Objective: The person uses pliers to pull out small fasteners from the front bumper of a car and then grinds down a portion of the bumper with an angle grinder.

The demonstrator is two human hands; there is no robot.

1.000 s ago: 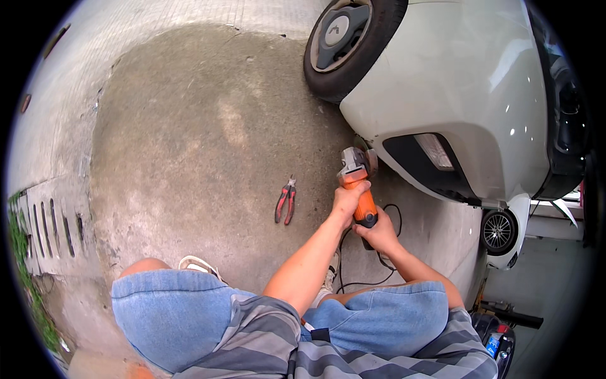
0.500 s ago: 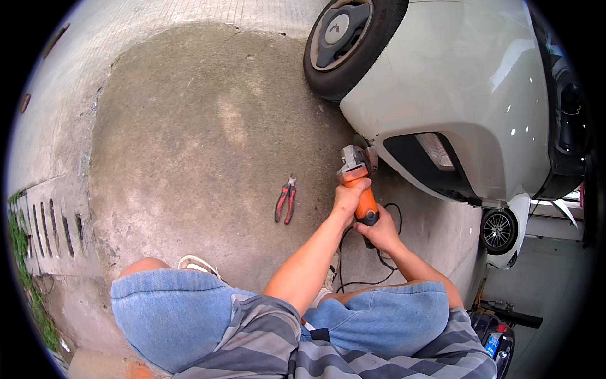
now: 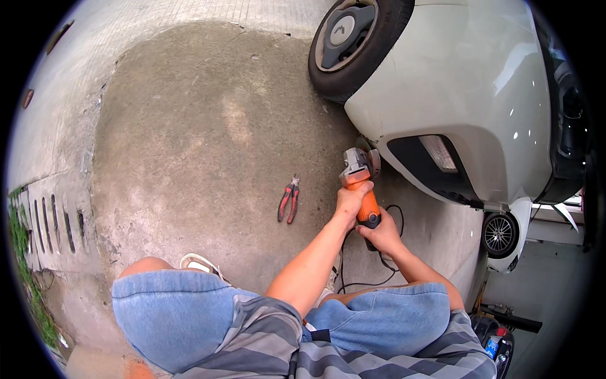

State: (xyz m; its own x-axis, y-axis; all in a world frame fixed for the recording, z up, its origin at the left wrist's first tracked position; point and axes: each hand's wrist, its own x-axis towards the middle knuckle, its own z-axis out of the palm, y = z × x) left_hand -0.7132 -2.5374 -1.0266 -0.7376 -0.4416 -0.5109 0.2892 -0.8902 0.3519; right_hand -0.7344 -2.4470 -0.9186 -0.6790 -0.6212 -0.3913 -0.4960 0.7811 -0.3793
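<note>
I hold an orange angle grinder (image 3: 368,206) with both hands. My left hand (image 3: 353,198) is wrapped round its body just behind the metal head, and my right hand (image 3: 380,234) grips its rear end. The grinder's head (image 3: 358,162) is at the lower edge of the pale car bumper (image 3: 442,76); whether its disc touches the bumper I cannot tell. A black cord (image 3: 363,283) loops on the concrete below the grinder. Red and black pliers (image 3: 289,201) lie on the concrete to the left of my hands.
The car's wheel (image 3: 356,44) is at top, near a dark bumper vent with a lamp (image 3: 439,155). A second white car (image 3: 505,234) and a dark vehicle (image 3: 495,344) are at right. A slotted drain cover (image 3: 55,221) with weeds beside it lies at left. My bent knees frame the lower edge.
The car, grinder and pliers appear slightly farther right in the picture than half a second ago. My grip on the grinder looks the same.
</note>
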